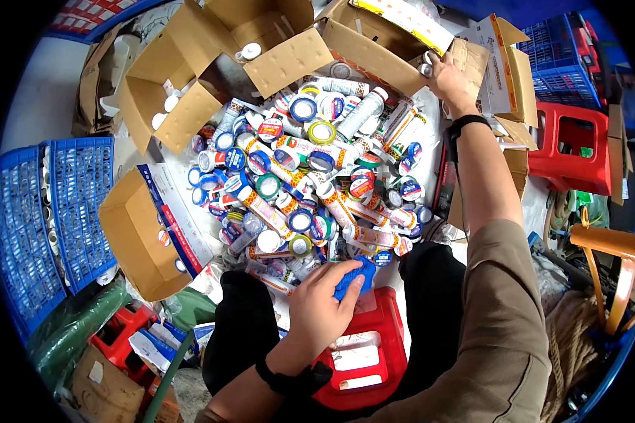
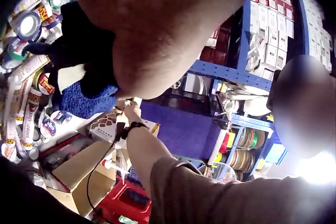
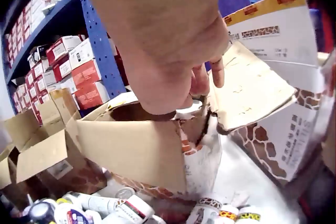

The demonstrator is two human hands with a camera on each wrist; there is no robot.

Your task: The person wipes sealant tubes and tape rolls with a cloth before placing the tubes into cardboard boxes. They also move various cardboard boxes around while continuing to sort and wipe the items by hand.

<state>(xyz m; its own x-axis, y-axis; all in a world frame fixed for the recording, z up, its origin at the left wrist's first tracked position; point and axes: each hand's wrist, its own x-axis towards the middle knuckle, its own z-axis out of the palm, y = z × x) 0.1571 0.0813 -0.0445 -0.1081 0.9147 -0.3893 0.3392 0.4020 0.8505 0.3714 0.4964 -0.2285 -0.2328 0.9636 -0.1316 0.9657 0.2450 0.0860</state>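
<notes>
My left hand (image 1: 321, 304) grips a bunched blue cloth (image 1: 356, 279) above a red plastic stool; its fuzzy weave shows in the left wrist view. At the back right, my right hand (image 1: 450, 83) reaches over the corner of an open cardboard box (image 1: 374, 55). A small white roll (image 1: 426, 68) is at its fingertips, and in the right wrist view the curled fingers partly hide this white roll (image 3: 190, 109) at the box's opening. Between the two hands lies a heap of tape rolls (image 1: 303, 108) and printed cartridge-like tubes (image 1: 264, 211).
Open cardboard boxes (image 1: 166, 77) ring the heap at the back and left. Blue crates (image 1: 85, 204) stand at the left. To the right are a red stool (image 1: 570, 148) and an orange chair (image 1: 607, 243). The front red stool (image 1: 391, 338) stands between the person's legs.
</notes>
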